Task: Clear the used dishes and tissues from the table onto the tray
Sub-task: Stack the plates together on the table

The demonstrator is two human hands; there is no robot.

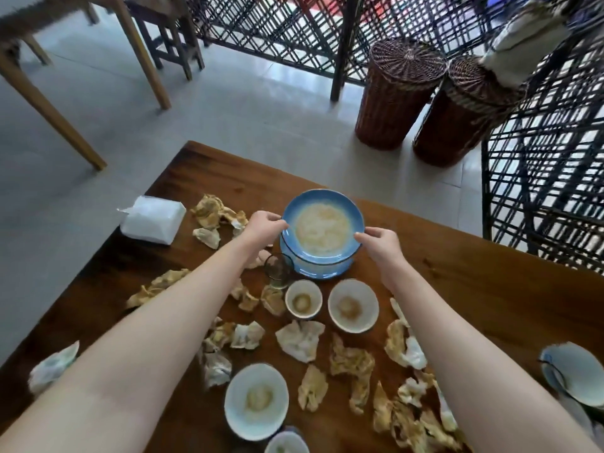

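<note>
Fingers of left hand and right hand pinch opposite rims of the blue plate at the table's far end, right over a second plate. Bowls, glass and crumpled tissues sit nearer.

Two lidded wicker baskets stand touching on grey tiled floor, beside black lattice screen; pale furniture leg far left.

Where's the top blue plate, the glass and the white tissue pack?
top blue plate (323, 228): head view, its smeared middle.
glass (278, 270): head view, its open mouth.
white tissue pack (151, 220): head view, middle of its top.
</note>
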